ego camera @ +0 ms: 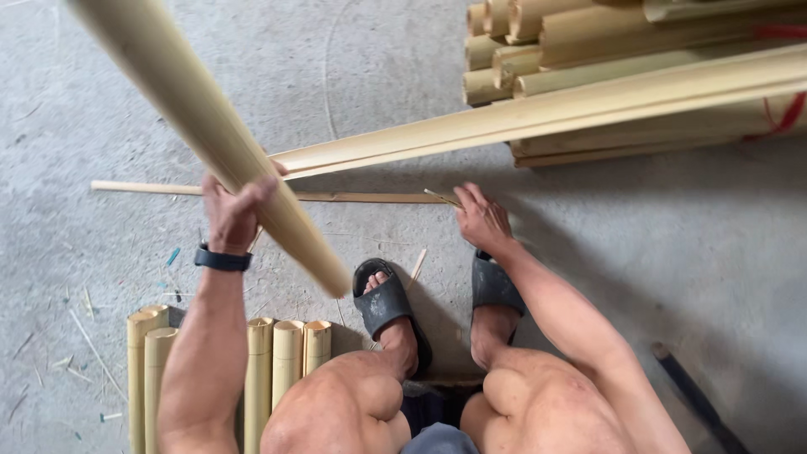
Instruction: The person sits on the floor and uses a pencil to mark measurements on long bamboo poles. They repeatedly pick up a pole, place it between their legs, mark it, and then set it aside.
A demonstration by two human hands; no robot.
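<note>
Head view, reading from the left: a row of short cut bamboo sections [277,361] lies side by side on the concrete floor [101,76] by my left knee. Above them my left hand [231,210], a dark wristband [223,258] at the wrist, is closed tight around a thick bamboo pole [210,126]. The pole slants up toward the top left corner, and its cut lower end hangs over my left sandal [387,303], clear of the floor.

A thin bamboo strip [151,187] lies flat on the floor behind that hand and runs rightward. My right hand [481,220] is down at its right end, well apart from the left, with fingers stretched out along the floor and touching the strip. A small sliver [441,197] sticks out at the fingertips. I cannot tell whether they pinch it or only rest on it.

Long split bamboo halves [546,113] slope from the middle up to the right edge, resting against a stack of bamboo poles [521,50] bound with a red tie [782,118]. A dark rod [693,395] lies at the lower right.

As I judge it, the step in hand is steadying the raised pole one-handed while the other hand tends the strip. Any next move calls for a firm left grip, since the pole is long and held near one end, and for a proper hold on the strip before it is lifted.
</note>
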